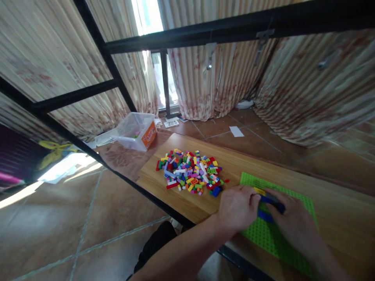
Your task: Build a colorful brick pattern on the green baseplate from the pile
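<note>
A green studded baseplate [278, 244] lies on the wooden table. Above its middle is a small toy-brick build [272, 202], with dark blue bricks and a yellow one on top. My left hand [238, 208] is closed at the build's left end, thumb pressed to it and fingers curled out of sight. From the right, my right hand [297, 216] grips the same build between thumb and fingers. Another blue brick [265, 216] shows just below, partly covered by the hands. Left of the baseplate, a heap of mixed toy bricks [191, 171] is spread on the table.
A clear plastic box [133, 130] with an orange label stands on the floor beyond the left end of the wooden table [187, 203]. Black metal bars [190, 37] cross the view above the table. Papers [236, 131] lie on the tiled floor before the curtains [193, 86].
</note>
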Available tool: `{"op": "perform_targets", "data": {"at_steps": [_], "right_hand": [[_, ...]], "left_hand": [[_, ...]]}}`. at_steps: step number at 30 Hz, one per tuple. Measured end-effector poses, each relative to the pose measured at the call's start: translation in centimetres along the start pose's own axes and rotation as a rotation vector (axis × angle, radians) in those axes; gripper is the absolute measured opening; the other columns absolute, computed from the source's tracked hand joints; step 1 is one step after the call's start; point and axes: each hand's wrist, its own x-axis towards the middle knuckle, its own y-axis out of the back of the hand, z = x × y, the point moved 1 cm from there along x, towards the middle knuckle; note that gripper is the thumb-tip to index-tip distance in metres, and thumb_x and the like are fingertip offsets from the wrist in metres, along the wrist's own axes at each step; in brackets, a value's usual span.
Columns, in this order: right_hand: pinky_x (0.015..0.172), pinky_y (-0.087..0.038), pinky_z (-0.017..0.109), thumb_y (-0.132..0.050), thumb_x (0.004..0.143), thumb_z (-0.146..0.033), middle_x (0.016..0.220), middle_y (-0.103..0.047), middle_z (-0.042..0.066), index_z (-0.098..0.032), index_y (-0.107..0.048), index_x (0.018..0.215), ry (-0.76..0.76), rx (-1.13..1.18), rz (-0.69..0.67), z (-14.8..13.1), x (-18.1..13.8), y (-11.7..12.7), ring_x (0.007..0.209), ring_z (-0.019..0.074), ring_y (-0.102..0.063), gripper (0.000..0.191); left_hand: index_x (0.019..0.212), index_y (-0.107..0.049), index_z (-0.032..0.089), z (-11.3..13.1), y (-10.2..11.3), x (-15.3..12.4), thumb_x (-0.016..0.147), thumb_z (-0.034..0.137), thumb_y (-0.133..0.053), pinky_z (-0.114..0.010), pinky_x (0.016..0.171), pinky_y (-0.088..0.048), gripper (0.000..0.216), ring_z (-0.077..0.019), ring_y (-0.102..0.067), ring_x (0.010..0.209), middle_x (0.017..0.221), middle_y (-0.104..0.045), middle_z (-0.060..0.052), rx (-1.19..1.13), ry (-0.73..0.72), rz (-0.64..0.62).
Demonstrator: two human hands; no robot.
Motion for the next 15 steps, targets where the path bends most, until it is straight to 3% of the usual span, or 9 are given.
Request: {"op": "perform_targets", "data": {"at_steps": [15], "right_hand": [[0.097,-0.048,0.054,-0.046,0.083,-0.052,0.113,-0.072,0.010,-0.023,-0.066,0.114,-0.035,0.023,-0.072,1.5,0.5,-0.4,0.106,0.0321,-0.065,0.046]], "left_hand": [[0.085,-0.063,0.019,-0.7,0.7,0.2,0.095,0.034,-0.044,-0.029,0.074,-0.055,0.026,-0.0181,-0.068,0.082,0.089,-0.072,-0.003,0.001,-0.029,0.017]]}}
